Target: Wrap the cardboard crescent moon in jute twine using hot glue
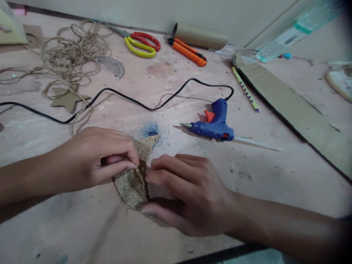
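Note:
A twine-wrapped cardboard piece (134, 179), pointed like a star arm, lies near the table's front edge. My left hand (93, 159) pinches the twine against its upper part, fingers pressed together. My right hand (184, 192) is curled over the piece's right side and grips it, thumb underneath. A blue glue gun (214, 124) lies on its side just beyond my right hand, nozzle pointing left, a glue stick jutting out behind it.
The gun's black cord (123, 97) snakes left across the table. A bare cardboard star (68, 98) and a tangle of jute twine (71, 47) sit far left. Scissors (141, 43), an orange cutter (188, 52), a protractor (111, 66), a pencil (245, 90) and a cardboard strip (297, 106) lie behind.

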Demonstrator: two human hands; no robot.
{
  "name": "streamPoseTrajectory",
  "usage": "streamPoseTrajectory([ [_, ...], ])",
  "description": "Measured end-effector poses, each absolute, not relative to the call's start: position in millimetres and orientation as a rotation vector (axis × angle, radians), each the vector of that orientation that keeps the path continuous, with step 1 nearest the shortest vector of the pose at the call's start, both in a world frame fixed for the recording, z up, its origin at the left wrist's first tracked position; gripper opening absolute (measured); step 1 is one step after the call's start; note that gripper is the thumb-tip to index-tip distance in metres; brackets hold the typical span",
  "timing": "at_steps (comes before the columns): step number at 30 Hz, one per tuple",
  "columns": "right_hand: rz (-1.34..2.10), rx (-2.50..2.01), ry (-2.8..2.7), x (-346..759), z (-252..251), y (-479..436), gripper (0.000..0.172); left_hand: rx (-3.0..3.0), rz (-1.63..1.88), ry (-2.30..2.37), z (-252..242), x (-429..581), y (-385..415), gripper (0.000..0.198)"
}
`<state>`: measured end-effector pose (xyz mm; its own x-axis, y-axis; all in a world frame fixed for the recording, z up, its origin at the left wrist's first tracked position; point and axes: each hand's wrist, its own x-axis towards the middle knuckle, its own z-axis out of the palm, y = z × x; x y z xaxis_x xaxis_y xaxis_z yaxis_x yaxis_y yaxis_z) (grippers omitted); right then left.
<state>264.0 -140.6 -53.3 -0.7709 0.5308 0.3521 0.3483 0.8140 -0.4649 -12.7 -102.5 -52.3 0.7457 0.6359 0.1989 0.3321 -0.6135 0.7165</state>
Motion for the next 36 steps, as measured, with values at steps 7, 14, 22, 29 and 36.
streamPoseTrajectory([
  [7,0.495,-0.648,-2.539,263.7,-53.5,-142.4,0.024,2.249,0.596,0.724,-48.3,-11.8,-103.5,0.016],
  [14,0.472,-0.645,-2.557,262.3,-51.9,-143.2,0.023,2.254,0.594,0.731,-50.4,-11.7,-102.3,0.014],
  [22,0.479,-0.619,-2.554,261.0,-51.2,-142.5,0.025,2.259,0.590,0.728,-50.0,-10.9,-102.2,0.013],
  [29,0.482,-0.624,-2.561,261.3,-50.4,-144.1,0.024,2.257,0.575,0.746,-51.2,-11.4,-102.7,0.015],
  [36,0.479,-0.622,-2.564,260.0,-50.6,-143.5,0.023,2.252,0.580,0.739,-54.0,-13.6,-103.5,0.015],
])
